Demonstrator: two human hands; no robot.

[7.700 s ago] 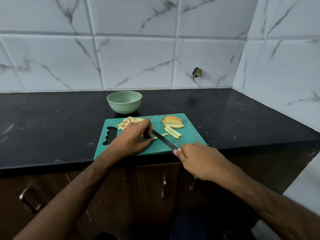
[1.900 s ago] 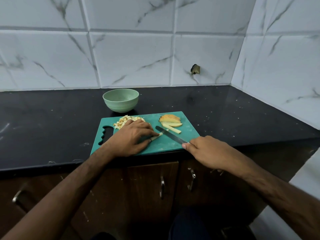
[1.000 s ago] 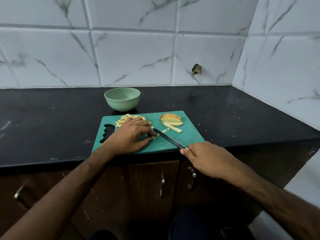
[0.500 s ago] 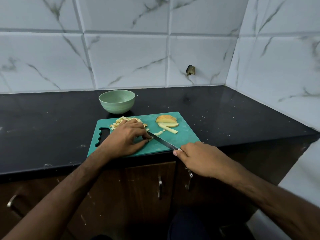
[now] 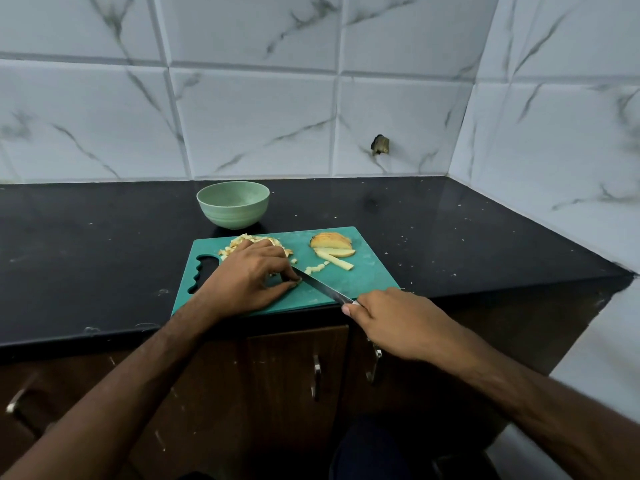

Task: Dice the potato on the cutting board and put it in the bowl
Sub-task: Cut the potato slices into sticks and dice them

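tabletop (image 5: 104, 244): black, speckled stone, white marble-look tiles behind it and on the right wall
cutting board (image 5: 367, 282): teal, lying at the near edge of the tabletop, its handle cutout on the left end
left hand (image 5: 247, 280): resting on the board, fingers curled down with the tips tucked at the blade, thumb against them. pretty sure it's pinning a bit of potato there, but whatever's under the fingers is hidden
diced potato (image 5: 239, 242): little pile at the far left of the board, partly behind the knuckles
bowl (image 5: 232, 204): pale green, just past the board's far edge, can't see anything in it from this angle
knife (image 5: 320, 287): blade runs diagonally from the left fingertips back toward the near right
loose cubes (image 5: 315, 268): a few just right of the blade
potato slices (image 5: 331, 244): stacked at the far right of the board, with one stick (image 5: 337, 262) in front
right hand (image 5: 403, 322): grip closed round the knife handle, off the board's near right corner
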